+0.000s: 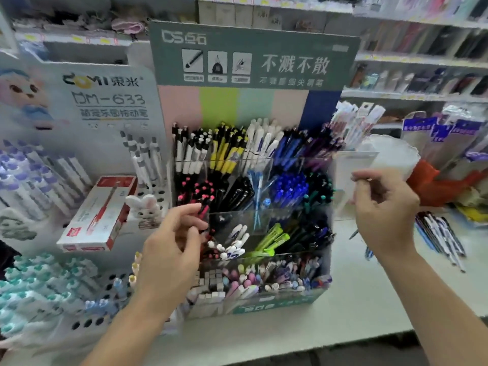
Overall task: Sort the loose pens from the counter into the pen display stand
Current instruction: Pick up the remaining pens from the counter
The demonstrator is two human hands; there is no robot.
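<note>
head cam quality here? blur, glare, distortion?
Head view: soft, smeary throughout; shelves behind bow from wide-angle distortion; clear dividers of the pen display stand show faint glare; right hand slightly motion-blurred; lighting flat, no hard shadows.

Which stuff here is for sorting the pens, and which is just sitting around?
For the job: pen stand, loose pens on the counter, pink pen in the left hand.

Just around: red box, bunny, orange bag, shelves.
</note>
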